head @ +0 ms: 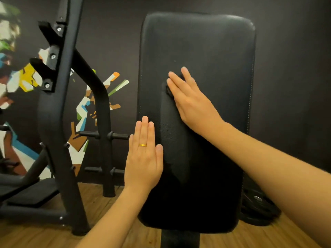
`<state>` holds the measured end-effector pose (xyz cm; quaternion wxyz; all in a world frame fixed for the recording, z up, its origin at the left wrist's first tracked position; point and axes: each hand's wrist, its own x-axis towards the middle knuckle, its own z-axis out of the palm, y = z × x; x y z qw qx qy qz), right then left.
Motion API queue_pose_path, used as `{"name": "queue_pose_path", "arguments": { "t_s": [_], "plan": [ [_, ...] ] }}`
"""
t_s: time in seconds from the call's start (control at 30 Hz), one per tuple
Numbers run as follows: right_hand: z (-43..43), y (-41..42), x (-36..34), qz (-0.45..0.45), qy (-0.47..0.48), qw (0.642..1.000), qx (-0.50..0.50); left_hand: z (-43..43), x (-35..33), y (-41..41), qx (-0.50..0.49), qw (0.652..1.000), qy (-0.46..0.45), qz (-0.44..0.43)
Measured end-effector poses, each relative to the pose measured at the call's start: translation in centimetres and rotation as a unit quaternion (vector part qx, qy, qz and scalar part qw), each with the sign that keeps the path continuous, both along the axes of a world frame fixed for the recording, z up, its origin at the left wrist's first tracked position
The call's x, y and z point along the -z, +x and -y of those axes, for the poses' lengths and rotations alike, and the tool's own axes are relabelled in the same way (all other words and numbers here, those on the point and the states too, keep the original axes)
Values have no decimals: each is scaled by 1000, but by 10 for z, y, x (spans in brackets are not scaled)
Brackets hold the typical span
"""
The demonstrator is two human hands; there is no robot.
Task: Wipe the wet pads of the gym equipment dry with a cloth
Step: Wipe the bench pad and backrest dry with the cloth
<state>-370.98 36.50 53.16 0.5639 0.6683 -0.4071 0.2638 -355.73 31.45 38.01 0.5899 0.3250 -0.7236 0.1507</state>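
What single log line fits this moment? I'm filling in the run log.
step: drying pad | right hand: flat, pressing dark cloth on pad | left hand: flat on pad's left edge

I log the padded black bench pad as the main carrier, upright and slightly tilted, on a dark post. Lying against its face: a dark cloth, upper end pinned under the flat fingers of the right hand, the rest draped downward. The left hand rests flat on the pad's left edge, fingers straight. Second carrier: wooden plank floor. On it I note the black rack frame to the left and black weight plates low at right, partly hidden by the pad.
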Motion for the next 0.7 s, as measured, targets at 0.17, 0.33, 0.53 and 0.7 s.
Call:
{"name": "queue_pose_path", "arguments": {
  "t_s": [0.17,0.33,0.53,0.7],
  "plan": [
    [11,25,-25,-107,19,994,19,0,1,-1,-2,1000,2,-3],
    [-12,-24,-3,-52,-11,998,43,-2,0,0,4,1000,-4,-3],
    [-60,-77,75,74,-6,996,50,0,1,1,5,1000,-11,0],
    [-59,-75,100,61,19,997,50,1,2,1,13,1000,-13,-6]
  ]
}}
